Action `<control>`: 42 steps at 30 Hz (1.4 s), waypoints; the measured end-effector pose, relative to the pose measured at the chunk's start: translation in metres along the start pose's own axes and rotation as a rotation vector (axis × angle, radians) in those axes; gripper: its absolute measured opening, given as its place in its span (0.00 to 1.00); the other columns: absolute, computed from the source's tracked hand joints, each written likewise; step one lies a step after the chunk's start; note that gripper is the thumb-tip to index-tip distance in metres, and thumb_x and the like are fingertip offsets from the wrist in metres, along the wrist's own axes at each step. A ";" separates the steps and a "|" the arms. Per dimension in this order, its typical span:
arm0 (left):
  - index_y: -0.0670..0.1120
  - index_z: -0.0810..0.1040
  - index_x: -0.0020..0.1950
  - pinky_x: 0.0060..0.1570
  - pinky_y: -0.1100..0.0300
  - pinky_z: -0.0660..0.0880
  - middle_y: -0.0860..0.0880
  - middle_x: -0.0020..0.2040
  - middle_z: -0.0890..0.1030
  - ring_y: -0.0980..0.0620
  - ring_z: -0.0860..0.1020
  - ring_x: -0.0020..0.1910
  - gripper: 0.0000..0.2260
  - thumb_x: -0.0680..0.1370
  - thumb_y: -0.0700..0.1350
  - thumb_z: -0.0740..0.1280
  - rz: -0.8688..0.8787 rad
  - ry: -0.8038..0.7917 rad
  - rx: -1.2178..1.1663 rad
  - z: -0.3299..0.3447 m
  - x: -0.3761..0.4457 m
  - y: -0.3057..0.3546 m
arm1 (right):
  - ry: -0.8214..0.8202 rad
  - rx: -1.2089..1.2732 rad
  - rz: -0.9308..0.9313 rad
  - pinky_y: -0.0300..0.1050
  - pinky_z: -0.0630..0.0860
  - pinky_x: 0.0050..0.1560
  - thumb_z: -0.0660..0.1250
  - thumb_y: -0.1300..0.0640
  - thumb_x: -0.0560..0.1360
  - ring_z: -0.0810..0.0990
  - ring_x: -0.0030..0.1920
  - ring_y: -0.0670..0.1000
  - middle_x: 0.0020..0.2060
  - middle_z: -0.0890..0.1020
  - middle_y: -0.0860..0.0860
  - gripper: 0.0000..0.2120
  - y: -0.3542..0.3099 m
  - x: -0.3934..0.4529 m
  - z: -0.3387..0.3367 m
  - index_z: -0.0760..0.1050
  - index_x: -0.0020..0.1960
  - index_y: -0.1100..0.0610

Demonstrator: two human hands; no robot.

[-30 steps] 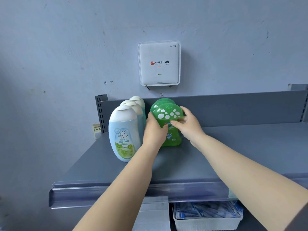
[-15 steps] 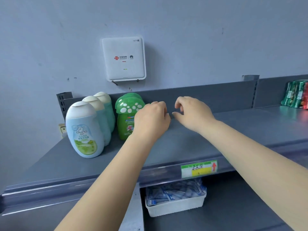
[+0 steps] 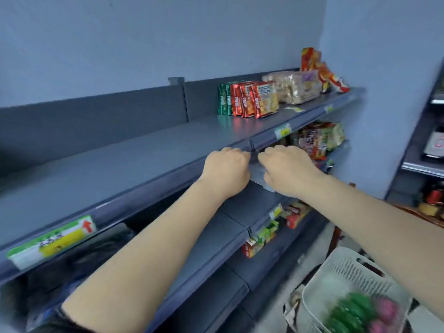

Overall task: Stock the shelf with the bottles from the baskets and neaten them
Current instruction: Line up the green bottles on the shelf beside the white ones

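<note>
Your left hand (image 3: 227,170) and right hand (image 3: 287,170) hang side by side, loosely curled and holding nothing, in front of the lip of the grey metal top shelf (image 3: 134,159). The blurred green bottles (image 3: 348,313) lie well below, in the white slotted plastic basket (image 3: 355,272) at lower right, under your right forearm. The shelf surface beyond your knuckles is bare up to the red and green snack packets (image 3: 248,98) standing farther right. A green-and-yellow price tag (image 3: 51,240) sits on the lip at left.
</note>
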State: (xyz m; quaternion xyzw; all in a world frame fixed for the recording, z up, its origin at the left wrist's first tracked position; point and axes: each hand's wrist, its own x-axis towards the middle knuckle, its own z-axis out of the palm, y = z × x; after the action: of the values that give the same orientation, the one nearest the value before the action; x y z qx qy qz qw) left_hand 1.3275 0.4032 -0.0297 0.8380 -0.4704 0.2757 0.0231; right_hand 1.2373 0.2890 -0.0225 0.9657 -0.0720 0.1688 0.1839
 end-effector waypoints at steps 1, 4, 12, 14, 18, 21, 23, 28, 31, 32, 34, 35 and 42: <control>0.44 0.74 0.54 0.40 0.58 0.62 0.47 0.54 0.78 0.46 0.75 0.54 0.09 0.78 0.45 0.58 0.047 -0.017 -0.007 0.010 0.010 0.022 | -0.030 -0.016 0.025 0.48 0.66 0.47 0.57 0.57 0.77 0.74 0.56 0.57 0.54 0.75 0.54 0.09 0.017 -0.014 0.010 0.70 0.55 0.58; 0.43 0.74 0.53 0.39 0.57 0.65 0.46 0.53 0.78 0.45 0.75 0.53 0.08 0.78 0.44 0.59 0.154 -0.085 -0.068 0.041 0.035 0.084 | -0.105 -0.014 0.122 0.47 0.63 0.43 0.58 0.59 0.77 0.74 0.55 0.56 0.53 0.76 0.54 0.08 0.061 -0.054 0.039 0.70 0.54 0.58; 0.43 0.75 0.54 0.41 0.56 0.68 0.45 0.53 0.78 0.43 0.76 0.55 0.09 0.78 0.43 0.58 0.380 -0.243 -0.193 0.114 0.062 0.200 | -0.289 0.084 0.313 0.43 0.60 0.36 0.60 0.60 0.74 0.75 0.53 0.57 0.51 0.77 0.54 0.08 0.131 -0.142 0.121 0.71 0.53 0.59; 0.43 0.75 0.55 0.42 0.55 0.68 0.45 0.54 0.78 0.43 0.76 0.55 0.10 0.77 0.43 0.58 0.414 -0.305 -0.216 0.137 0.066 0.219 | -0.351 0.163 0.399 0.44 0.61 0.35 0.60 0.60 0.74 0.76 0.51 0.57 0.49 0.77 0.54 0.07 0.141 -0.159 0.146 0.71 0.51 0.59; 0.44 0.75 0.55 0.44 0.54 0.70 0.45 0.54 0.77 0.44 0.75 0.55 0.09 0.78 0.43 0.59 0.477 -0.461 -0.311 0.195 0.072 0.251 | -0.456 0.377 0.651 0.48 0.74 0.45 0.61 0.59 0.74 0.76 0.52 0.55 0.51 0.77 0.53 0.09 0.158 -0.191 0.210 0.72 0.54 0.58; 0.44 0.75 0.52 0.42 0.54 0.70 0.46 0.52 0.78 0.45 0.76 0.53 0.08 0.77 0.43 0.58 0.484 -0.586 -0.401 0.247 0.074 0.276 | -0.544 0.490 0.877 0.46 0.73 0.49 0.62 0.58 0.73 0.76 0.55 0.54 0.55 0.77 0.51 0.13 0.165 -0.215 0.263 0.73 0.57 0.55; 0.44 0.75 0.53 0.42 0.54 0.71 0.47 0.52 0.78 0.45 0.76 0.53 0.08 0.77 0.43 0.59 0.461 -0.678 -0.455 0.285 0.073 0.294 | -0.587 0.569 0.986 0.44 0.71 0.51 0.63 0.59 0.73 0.76 0.56 0.55 0.56 0.78 0.52 0.14 0.169 -0.230 0.301 0.73 0.58 0.56; 0.46 0.73 0.59 0.48 0.55 0.73 0.47 0.57 0.77 0.47 0.77 0.54 0.11 0.77 0.42 0.61 0.480 -0.869 -0.503 0.376 0.060 0.341 | -0.667 0.653 1.110 0.45 0.74 0.49 0.64 0.61 0.72 0.77 0.53 0.56 0.55 0.77 0.55 0.16 0.173 -0.274 0.408 0.73 0.60 0.57; 0.45 0.72 0.62 0.52 0.52 0.75 0.46 0.59 0.76 0.46 0.76 0.54 0.14 0.77 0.41 0.62 0.507 -0.962 -0.520 0.426 0.049 0.369 | -0.776 0.671 1.132 0.46 0.76 0.45 0.62 0.66 0.71 0.79 0.49 0.57 0.51 0.77 0.57 0.15 0.172 -0.294 0.465 0.71 0.58 0.59; 0.44 0.72 0.62 0.52 0.51 0.75 0.46 0.59 0.76 0.45 0.76 0.55 0.14 0.77 0.40 0.62 0.508 -0.986 -0.530 0.440 0.046 0.379 | -0.809 0.669 1.122 0.46 0.76 0.44 0.62 0.67 0.72 0.79 0.49 0.57 0.50 0.77 0.57 0.14 0.172 -0.299 0.481 0.72 0.57 0.59; 0.45 0.71 0.64 0.52 0.52 0.74 0.46 0.60 0.75 0.45 0.76 0.56 0.15 0.77 0.40 0.62 0.500 -1.026 -0.551 0.468 0.041 0.399 | -0.834 0.634 1.090 0.47 0.77 0.46 0.61 0.68 0.71 0.79 0.50 0.56 0.49 0.78 0.56 0.14 0.170 -0.309 0.513 0.72 0.56 0.59; 0.45 0.70 0.64 0.51 0.52 0.73 0.46 0.61 0.75 0.45 0.75 0.57 0.16 0.77 0.39 0.62 0.494 -1.041 -0.560 0.481 0.039 0.409 | -0.834 0.589 1.066 0.48 0.77 0.49 0.61 0.68 0.71 0.78 0.51 0.56 0.49 0.78 0.55 0.15 0.169 -0.313 0.529 0.72 0.56 0.58; 0.48 0.66 0.70 0.56 0.52 0.74 0.46 0.64 0.73 0.46 0.75 0.57 0.25 0.75 0.34 0.64 0.483 -1.136 -0.605 0.568 0.021 0.461 | -0.986 0.301 0.754 0.55 0.58 0.69 0.68 0.61 0.69 0.71 0.60 0.55 0.51 0.79 0.51 0.17 0.171 -0.326 0.597 0.73 0.57 0.54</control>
State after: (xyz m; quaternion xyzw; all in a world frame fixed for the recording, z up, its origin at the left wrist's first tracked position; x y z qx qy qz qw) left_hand 1.2169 -0.0388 -0.6018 0.6809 -0.6395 -0.3525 -0.0562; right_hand 1.0774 -0.0705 -0.6036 0.8535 -0.4585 -0.2342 -0.0807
